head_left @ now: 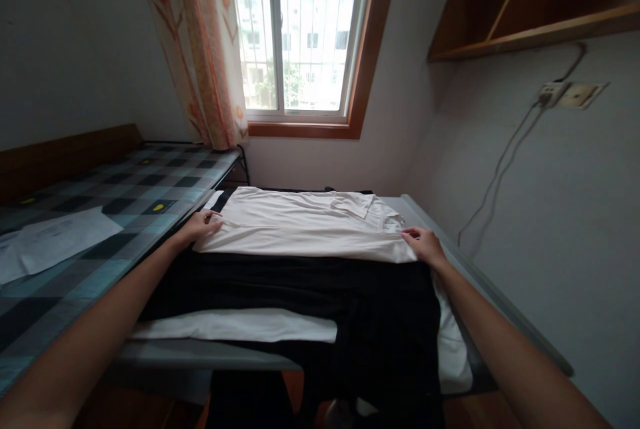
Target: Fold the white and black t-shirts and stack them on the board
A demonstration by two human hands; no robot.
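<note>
A white shirt (300,216) lies spread sideways, its near part folded over in a long strip and its short sleeve toward the right. My left hand (203,226) pinches the fabric at the left end of that fold. At the right end, my right hand (424,244) grips the shirt between thumb and fingers, beside a small blurred patch. Under the shirt lies a black garment (300,286) whose near part hangs over the table edge. White cloth (240,326) shows on the black one in front, and more white cloth (453,342) sticks out at the right.
The grey table (200,354) stands against the right wall. On the left is a checkered bed surface (100,189) with a white plastic sheet or bag (65,242). A curtain (205,49) and window (305,49) are behind. A cable hangs from a socket (553,92) below a wooden shelf (535,36).
</note>
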